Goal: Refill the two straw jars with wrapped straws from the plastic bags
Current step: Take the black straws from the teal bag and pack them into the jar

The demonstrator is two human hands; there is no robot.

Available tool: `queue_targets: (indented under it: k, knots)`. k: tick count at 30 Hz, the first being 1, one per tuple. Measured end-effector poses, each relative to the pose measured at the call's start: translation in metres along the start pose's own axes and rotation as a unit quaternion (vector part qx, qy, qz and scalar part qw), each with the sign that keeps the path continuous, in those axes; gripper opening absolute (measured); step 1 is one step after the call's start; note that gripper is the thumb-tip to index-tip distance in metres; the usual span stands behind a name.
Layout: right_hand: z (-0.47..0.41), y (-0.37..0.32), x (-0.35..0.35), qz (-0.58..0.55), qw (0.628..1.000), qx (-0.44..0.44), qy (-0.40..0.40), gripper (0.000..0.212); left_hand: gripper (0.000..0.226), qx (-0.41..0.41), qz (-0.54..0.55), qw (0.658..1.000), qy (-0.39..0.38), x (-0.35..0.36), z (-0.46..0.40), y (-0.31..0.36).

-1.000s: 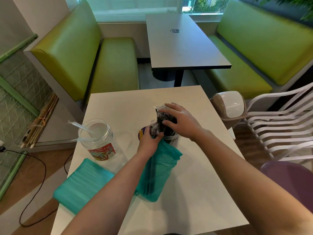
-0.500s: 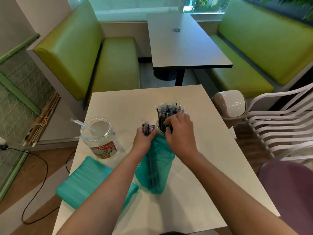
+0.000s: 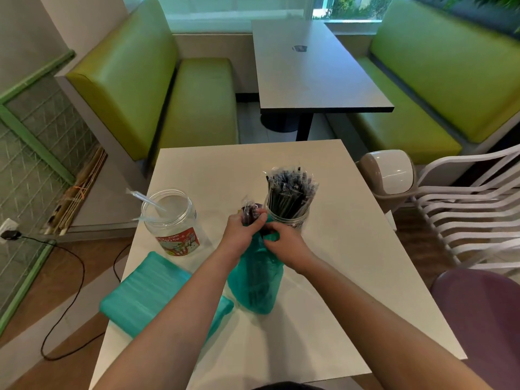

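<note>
A clear jar (image 3: 287,219) packed with dark wrapped straws (image 3: 291,192) stands upright mid-table. Just in front of it a teal plastic bag (image 3: 254,282) holding dark straws stands on end. My left hand (image 3: 242,232) grips the bag's mouth together with a small bunch of wrapped straws (image 3: 249,213) sticking out. My right hand (image 3: 284,243) pinches the bag's rim on the other side. At the left stands a second clear jar (image 3: 173,220) with a red label and only a couple of clear straws inside. A second teal bag (image 3: 146,294) lies flat near the left front.
The white table (image 3: 337,263) ends close on the left and right. A swing-lid bin (image 3: 387,175) and white plastic chairs (image 3: 472,209) stand to the right, a purple seat (image 3: 484,316) at lower right. A green bench and a darker table lie beyond.
My right hand came off the straws in the full jar and dropped to the bag's rim. My left hand stays at the bag's mouth with the small bunch.
</note>
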State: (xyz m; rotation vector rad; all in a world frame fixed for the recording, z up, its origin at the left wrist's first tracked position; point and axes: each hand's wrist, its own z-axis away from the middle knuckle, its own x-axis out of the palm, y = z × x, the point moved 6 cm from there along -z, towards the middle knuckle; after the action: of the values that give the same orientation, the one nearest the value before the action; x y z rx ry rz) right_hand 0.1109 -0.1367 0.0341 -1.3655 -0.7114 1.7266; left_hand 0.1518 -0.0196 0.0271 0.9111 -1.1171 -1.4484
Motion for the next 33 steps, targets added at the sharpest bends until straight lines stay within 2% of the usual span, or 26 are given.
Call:
queue_targets:
  k: [4,9,14,18,23,29,33]
  knots:
    - [-0.002,-0.001,0.007,-0.016,1.000,0.004,-0.022,0.043,0.020,-0.016,0.019,1.000,-0.005,-0.002,0.000,-0.006]
    - [-0.006,-0.004,0.007,-0.010,1.000,0.005,0.000,0.031,0.031,-0.042,0.070,0.996,-0.023,0.000,0.006,-0.004]
    - [-0.009,0.001,0.004,-0.017,1.000,0.020,0.001,0.031,0.029,-0.055,0.089,0.993,-0.049,-0.002,0.009,-0.007]
    - [-0.009,0.002,0.003,-0.022,1.000,0.020,0.000,0.036,0.024,-0.047,0.092,0.994,-0.033,-0.007,0.009,-0.011]
    - [-0.006,0.001,-0.003,-0.041,0.999,0.031,0.013,0.035,0.015,-0.037,0.013,0.999,0.016,-0.013,0.006,-0.014]
    - [-0.001,-0.022,-0.024,-0.058,0.997,-0.023,0.035,0.018,0.035,0.017,-0.132,0.990,0.043,-0.011,-0.004,-0.005]
    - [-0.003,-0.042,-0.052,-0.071,0.991,-0.075,0.081,0.008,0.037,0.022,-0.194,0.980,0.038,-0.001,-0.014,-0.003]
